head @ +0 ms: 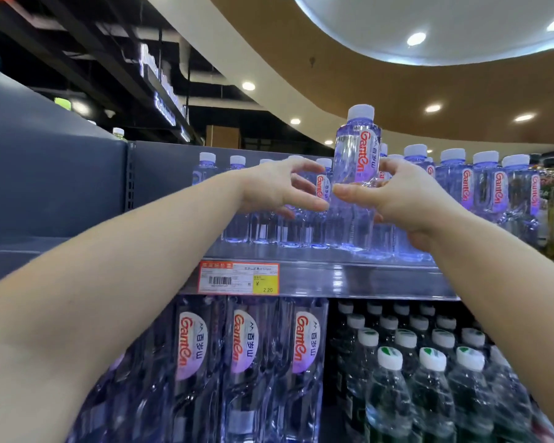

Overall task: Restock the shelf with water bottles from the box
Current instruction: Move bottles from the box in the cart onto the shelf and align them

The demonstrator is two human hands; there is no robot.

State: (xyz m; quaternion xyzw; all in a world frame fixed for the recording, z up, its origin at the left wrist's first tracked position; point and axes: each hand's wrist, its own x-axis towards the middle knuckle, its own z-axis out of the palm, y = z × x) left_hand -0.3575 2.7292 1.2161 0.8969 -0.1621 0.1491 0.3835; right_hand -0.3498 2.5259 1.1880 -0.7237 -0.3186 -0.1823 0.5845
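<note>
A clear Ganten water bottle (357,155) with a white cap stands at the front of the top shelf (333,278), taller in view than the rest. My right hand (400,196) wraps its lower half, thumb across the front and fingers behind. My left hand (275,187) hovers just left of it with fingers spread, holding nothing, in front of a row of the same bottles (237,193). More of these bottles (486,183) fill the shelf to the right. The box is out of view.
A price tag (239,278) is stuck on the shelf's front rail. Below it stand large Ganten bottles (247,362) and, to the right, dark bottles with green-and-white caps (429,378). A grey shelf panel (45,174) closes off the left side.
</note>
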